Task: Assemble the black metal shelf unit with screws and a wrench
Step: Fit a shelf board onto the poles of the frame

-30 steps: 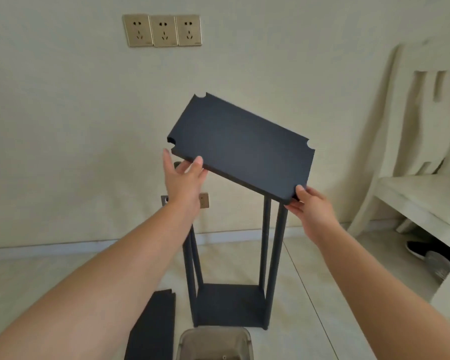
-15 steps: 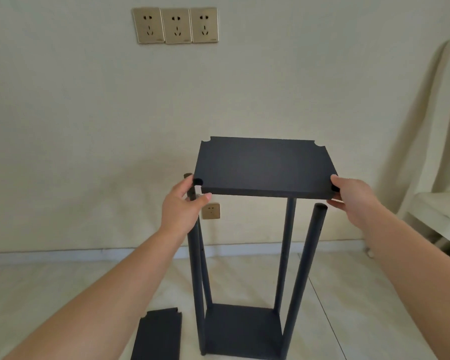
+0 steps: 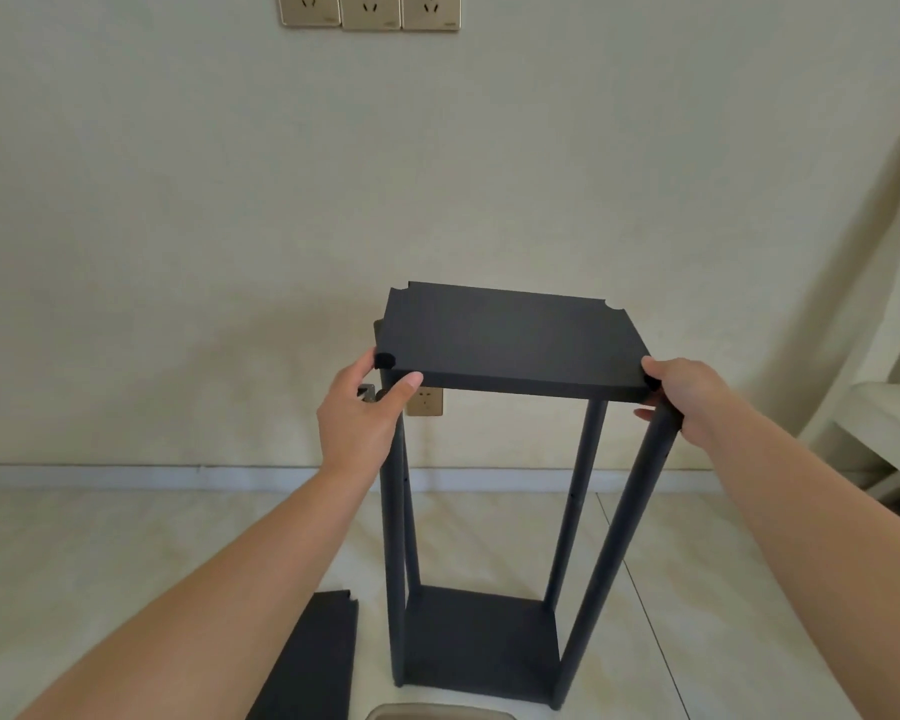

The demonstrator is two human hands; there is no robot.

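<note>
Holding a black shelf board [image 3: 515,337] level over the frame, the person grips it at its two near corners. The left hand [image 3: 359,413] sits at the nine o'clock corner, thumb on the front edge and fingers [image 3: 367,358] curled up the side, beside the top of the near-left post [image 3: 393,537]. The right hand [image 3: 689,394] pinches the three o'clock corner, thumb on top and fingers [image 3: 645,414] tucked under, right where the near-right post [image 3: 619,537] meets the board. Gripping at the corners likely lets each hand steer a corner notch onto its post.

Four posts rise from the bottom shelf [image 3: 481,641], which stands on the floor [image 3: 126,563]. The board seems to rest on or just above the post tops; whether it is fully seated cannot be told. Its far notches at eleven and one o'clock look open, so the far posts [image 3: 575,485] may not be lined up yet.

A spare board [image 3: 313,662] lies on the floor at seven o'clock of the frame, probably waiting its turn. No screws or wrench are visible, so fastening appears to come later.
</note>
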